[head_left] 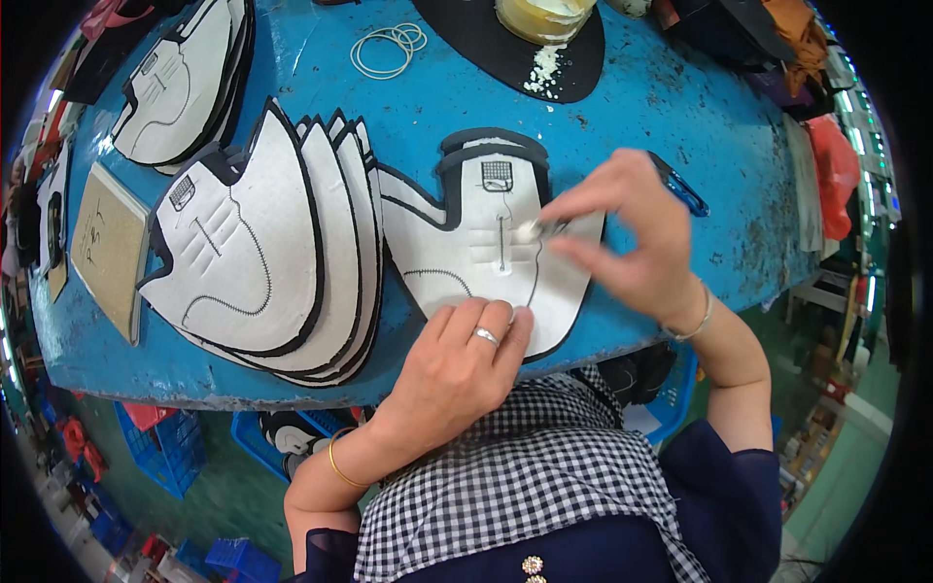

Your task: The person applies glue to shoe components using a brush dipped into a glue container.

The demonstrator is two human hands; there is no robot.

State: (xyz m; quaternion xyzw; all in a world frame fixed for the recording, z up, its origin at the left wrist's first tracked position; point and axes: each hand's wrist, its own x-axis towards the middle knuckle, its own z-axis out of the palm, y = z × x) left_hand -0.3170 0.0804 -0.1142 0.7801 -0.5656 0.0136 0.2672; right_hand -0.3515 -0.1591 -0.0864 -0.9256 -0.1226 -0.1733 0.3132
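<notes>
A white padded piece (457,248) with black edging lies flat on the table before me, on at least one more like it. It carries dark curved stitching, a small grid patch near the top and a short straight slot. My left hand (457,360), with a ring on one finger, presses its bunched fingers onto the lower edge and holds it down. Above its right side, my right hand (627,233) pinches a small tool with a white tip (528,231). The tip is at the piece beside the slot; motion blur hides the tool's exact kind.
To the left lies a fanned stack of similar pieces (253,262), with another stack (160,107) behind. A tan notebook (102,248) is at the left edge. Farther back are pale rubber bands (384,49) and a yellow tub (544,17) on a black sheet. A blue cutter (685,189) lies right.
</notes>
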